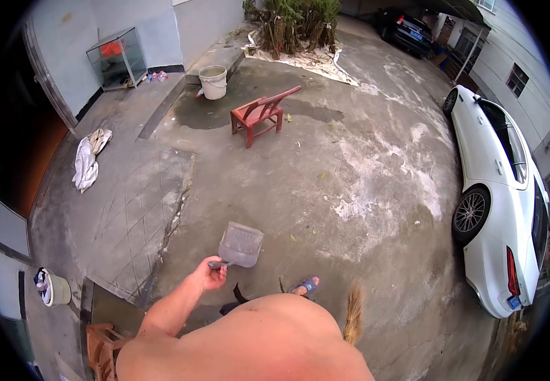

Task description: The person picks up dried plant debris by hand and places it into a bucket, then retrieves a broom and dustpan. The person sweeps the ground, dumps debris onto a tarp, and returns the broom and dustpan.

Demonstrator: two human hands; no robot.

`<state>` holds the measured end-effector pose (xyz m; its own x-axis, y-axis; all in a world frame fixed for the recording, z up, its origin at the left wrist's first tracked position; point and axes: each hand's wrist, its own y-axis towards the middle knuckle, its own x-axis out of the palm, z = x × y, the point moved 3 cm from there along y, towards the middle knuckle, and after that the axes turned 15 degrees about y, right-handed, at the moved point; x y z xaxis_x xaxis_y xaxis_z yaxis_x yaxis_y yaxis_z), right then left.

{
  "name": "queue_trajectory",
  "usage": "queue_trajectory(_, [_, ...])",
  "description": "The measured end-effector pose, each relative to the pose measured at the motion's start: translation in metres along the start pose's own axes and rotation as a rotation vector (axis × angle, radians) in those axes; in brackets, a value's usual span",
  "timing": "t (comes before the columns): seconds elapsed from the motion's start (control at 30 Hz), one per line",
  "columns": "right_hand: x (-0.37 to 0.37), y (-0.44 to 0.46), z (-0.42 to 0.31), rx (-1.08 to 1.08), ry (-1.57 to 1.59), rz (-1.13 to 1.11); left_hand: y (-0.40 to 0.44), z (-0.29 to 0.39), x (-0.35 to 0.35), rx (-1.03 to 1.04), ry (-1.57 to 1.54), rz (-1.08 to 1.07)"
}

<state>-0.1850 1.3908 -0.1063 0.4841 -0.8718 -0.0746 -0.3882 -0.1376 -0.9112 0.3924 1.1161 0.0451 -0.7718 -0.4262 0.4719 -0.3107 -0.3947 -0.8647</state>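
Observation:
My left hand (211, 273) is closed around the short handle of a grey dustpan (242, 245), held out low in front of me over the concrete. The pan's surface looks dusty, and I make out no pile on it. At my right side the straw bristles of a broom (354, 311) show beside my body, while its handle is hidden. My right hand is out of sight. One foot in a blue sandal (308, 287) pokes out below my belly.
Ahead stands a red wooden chair (259, 116), with a white bucket (213, 82) behind it. A white car (494, 159) lines the right side. Left are a crumpled cloth (87, 160), a clothes bucket (56, 289) and a brown wooden chair (100, 349). A low concrete edge (172, 222) crosses the ground.

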Motion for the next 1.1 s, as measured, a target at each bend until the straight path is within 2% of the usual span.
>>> queue_trajectory(0.27, [0.168,0.03,-0.252,0.051,0.091,-0.083,0.104,0.1,0.22,0.058,0.03,-0.039])
queue_trajectory(0.4, [0.248,0.05,-0.359,0.06,0.085,-0.093,0.152,0.152,0.3,0.038,0.005,-0.078])
queue_trajectory(0.87, [0.558,0.161,-0.62,0.131,0.054,-0.097,0.399,0.434,0.575,-0.071,0.145,-0.012])
queue_trajectory(1.1, [0.707,0.258,-0.778,0.155,-0.015,-0.113,0.52,0.543,0.686,0.012,0.054,0.037])
